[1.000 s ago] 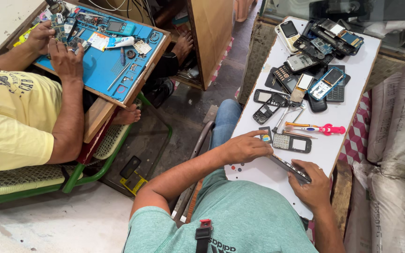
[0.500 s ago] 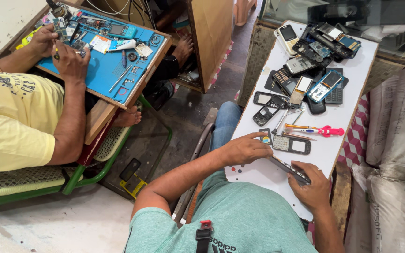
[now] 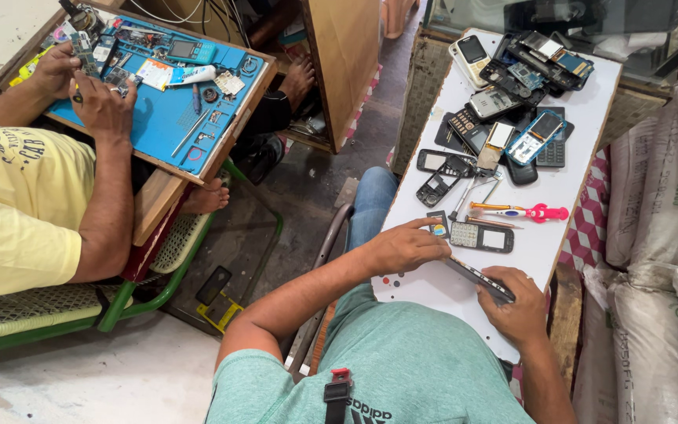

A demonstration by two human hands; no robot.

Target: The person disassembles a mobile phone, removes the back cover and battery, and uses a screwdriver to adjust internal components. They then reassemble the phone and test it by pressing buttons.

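Our right hand point(image 3: 521, 308) pinches the dark phone frame point(image 3: 480, 279) (long axis running far-left); our left hand point(image 3: 406, 247) rests empty, fingers loose, just left of it.

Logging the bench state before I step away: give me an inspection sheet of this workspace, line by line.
Surface: white table, small coloured dots near its front edge.
Job's things: dark phone part lying at the front edge, gripped at one end; keypad phone just behind it; tiny part at the fingertips.
Clutter: pile of phones and phone shells at the far end; screwdriver with pink handle.
Grippers: left hand flat on the table, fingertips by the tiny part; right hand holds the dark phone part.
Cables: wires beyond the blue mat.
Surroundings: another person in a yellow shirt working at a blue mat; white sacks at right.
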